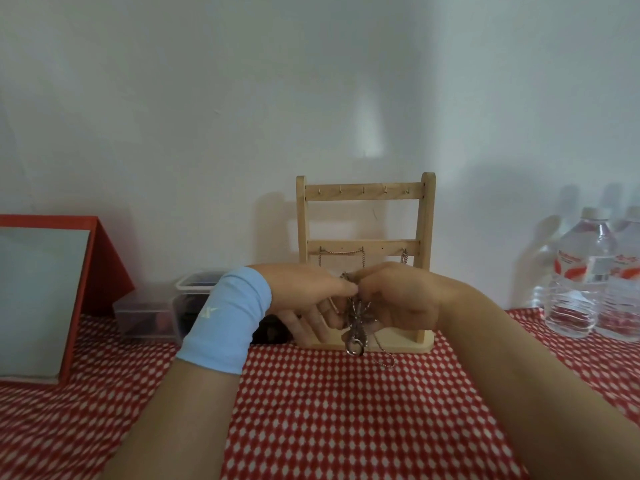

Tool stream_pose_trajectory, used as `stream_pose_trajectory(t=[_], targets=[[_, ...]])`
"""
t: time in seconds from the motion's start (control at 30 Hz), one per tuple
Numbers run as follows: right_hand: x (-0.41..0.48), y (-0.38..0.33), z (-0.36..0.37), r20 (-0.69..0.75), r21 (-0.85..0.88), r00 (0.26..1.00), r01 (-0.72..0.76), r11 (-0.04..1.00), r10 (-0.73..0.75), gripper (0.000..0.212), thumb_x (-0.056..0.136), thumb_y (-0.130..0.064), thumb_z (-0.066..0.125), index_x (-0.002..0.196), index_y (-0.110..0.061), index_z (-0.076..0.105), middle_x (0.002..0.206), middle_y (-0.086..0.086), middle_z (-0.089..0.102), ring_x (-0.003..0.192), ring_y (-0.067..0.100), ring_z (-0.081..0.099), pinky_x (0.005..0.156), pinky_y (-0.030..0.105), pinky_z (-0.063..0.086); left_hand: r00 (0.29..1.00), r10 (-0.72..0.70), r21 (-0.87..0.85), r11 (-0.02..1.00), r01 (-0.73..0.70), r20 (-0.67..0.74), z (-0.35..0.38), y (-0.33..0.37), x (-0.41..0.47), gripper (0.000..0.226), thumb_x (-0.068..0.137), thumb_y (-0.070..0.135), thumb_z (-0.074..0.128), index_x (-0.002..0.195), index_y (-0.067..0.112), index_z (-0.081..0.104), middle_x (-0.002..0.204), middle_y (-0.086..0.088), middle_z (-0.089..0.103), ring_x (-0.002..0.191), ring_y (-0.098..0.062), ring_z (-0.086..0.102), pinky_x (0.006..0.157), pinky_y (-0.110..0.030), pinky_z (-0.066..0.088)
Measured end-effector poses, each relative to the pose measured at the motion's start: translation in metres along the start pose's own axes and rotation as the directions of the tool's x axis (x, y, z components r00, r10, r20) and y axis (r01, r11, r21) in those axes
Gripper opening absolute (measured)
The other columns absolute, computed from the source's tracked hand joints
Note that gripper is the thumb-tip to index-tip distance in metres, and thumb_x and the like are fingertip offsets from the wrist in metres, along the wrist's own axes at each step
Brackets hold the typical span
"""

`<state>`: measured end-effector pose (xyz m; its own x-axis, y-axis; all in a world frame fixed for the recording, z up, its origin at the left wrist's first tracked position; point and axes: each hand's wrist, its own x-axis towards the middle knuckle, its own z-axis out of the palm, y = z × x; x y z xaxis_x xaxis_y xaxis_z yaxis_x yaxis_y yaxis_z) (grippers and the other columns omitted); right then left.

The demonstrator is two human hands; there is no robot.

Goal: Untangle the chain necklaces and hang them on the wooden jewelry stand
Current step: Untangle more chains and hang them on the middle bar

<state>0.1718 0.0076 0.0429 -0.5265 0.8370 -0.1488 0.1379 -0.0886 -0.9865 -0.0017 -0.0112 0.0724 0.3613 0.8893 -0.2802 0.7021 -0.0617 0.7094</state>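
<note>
Dangling necklaces (355, 317): a knotted silver bunch hung between the two hands, trailing down in front of the stand's base.
Left hand (308, 292): thumb and forefinger pinched the top of the bunch; the other fingers spread downward beside it. A blue wristband (228, 317) covered the wrist.
Right hand (398, 296): fingers curled, pinching the same bunch from the opposite side, close against the left.
Wooden jewelry stand (427, 220): upright on the red checked tablecloth (329, 410), directly behind the hands; one chain (341, 252) draped along its middle bar.
Water bottles (581, 278): far right.
</note>
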Motion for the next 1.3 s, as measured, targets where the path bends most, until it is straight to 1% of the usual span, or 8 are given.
stream_pose_trajectory(t=[0.2,0.37,0.47,0.67,0.83,0.97,1.2,1.3], targets=[[0.008,0.0,-0.001,-0.137,0.183,0.989,0.076,0.98,-0.051,0.031,0.099,0.01,0.052,0.128,0.003,0.055,0.103,0.02,0.072,0.077,0.023,0.075,0.062,0.032,0.063,0.987,0.14,0.174,0.977,-0.124,-0.081,-0.007,-0.005,0.001,0.035,0.08,0.035,0.078,0.107,0.017,0.065,0.1,-0.004,0.073,0.087,-0.017,0.074,0.082,-0.038,0.061],[0.005,-0.008,0.002,-0.054,0.464,0.998,0.055,0.884,-0.034,0.032,0.093,0.009,0.025,0.113,0.003,0.049,0.106,0.025,0.061,0.072,0.031,0.074,0.054,0.034,0.06,0.986,0.16,0.198,0.969,-0.147,-0.049,-0.009,-0.004,-0.002,0.065,0.077,0.035,0.081,0.132,0.022,0.049,0.11,-0.002,0.071,0.09,-0.014,0.073,0.083,-0.037,0.06],[0.002,-0.01,0.005,0.013,0.553,0.996,0.066,0.831,-0.087,0.052,0.087,0.012,0.017,0.128,0.013,0.049,0.105,0.027,0.064,0.079,0.037,0.075,0.059,0.04,0.062,0.978,0.192,0.227,0.959,-0.169,-0.079,-0.004,0.0,-0.002,0.062,0.081,0.035,0.076,0.134,0.022,0.045,0.103,-0.001,0.071,0.085,-0.016,0.074,0.082,-0.041,0.06],[0.002,-0.009,0.008,-0.032,0.433,0.987,0.153,0.888,-0.154,0.057,0.092,0.019,0.022,0.144,0.013,0.043,0.12,0.024,0.066,0.098,0.033,0.071,0.081,0.045,0.064,0.923,0.242,0.198,0.962,-0.188,-0.299,-0.008,0.002,-0.004,0.02,0.102,0.03,0.046,0.118,0.019,0.052,0.071,-0.005,0.069,0.037,-0.005,0.059,0.033,-0.013,0.036],[0.004,-0.006,0.008,-0.001,0.397,0.985,0.16,0.904,-0.174,0.055,0.096,0.019,0.029,0.147,0.002,0.043,0.134,0.022,0.065,0.115,0.045,0.066,0.085,0.057,0.061,0.897,0.295,0.202,0.95,-0.238,-0.33,-0.01,-0.002,0.001,0.023,0.09,0.029,0.068,0.111,0.022,0.065,0.083,0.002,0.071,0.05,0.0,0.063,0.041,-0.011,0.041],[0.006,-0.002,0.004,-0.054,0.252,0.982,0.189,0.949,-0.181,0.047,0.099,0.014,0.045,0.144,0.0,0.049,0.135,0.029,0.063,0.122,0.047,0.063,0.109,0.065,0.042,0.853,0.315,0.106,0.948,-0.299,-0.415,-0.011,-0.006,0.012,0.011,0.085,0.016,0.074,0.095,0.02,0.071,0.082,0.0,0.071,0.055,-0.006,0.064,0.049,-0.012,0.044],[-0.003,-0.005,0.0,-0.088,-0.179,0.995,0.034,0.983,-0.05,0.03,0.103,0.006,0.047,0.128,0.005,0.063,0.119,0.026,0.072,0.094,0.029,0.074,0.087,0.047,0.061,0.925,0.248,0.121,0.968,-0.222,-0.289,-0.01,-0.009,0.011,0.006,0.092,0.013,0.064,0.095,0.017,0.067,0.074,-0.001,0.071,0.057,-0.011,0.067,0.045,-0.015,0.047],[-0.003,-0.005,0.0,-0.131,-0.301,0.991,-0.038,0.953,-0.002,0.027,0.104,0.001,0.048,0.126,0.002,0.063,0.113,0.021,0.076,0.104,0.035,0.074,0.088,0.049,0.06,0.935,0.224,0.125,0.973,-0.196,-0.276,-0.009,-0.01,0.015,0.009,0.095,0.013,0.059,0.093,0.019,0.066,0.082,0.002,0.073,0.062,-0.016,0.068,0.045,-0.016,0.047]])
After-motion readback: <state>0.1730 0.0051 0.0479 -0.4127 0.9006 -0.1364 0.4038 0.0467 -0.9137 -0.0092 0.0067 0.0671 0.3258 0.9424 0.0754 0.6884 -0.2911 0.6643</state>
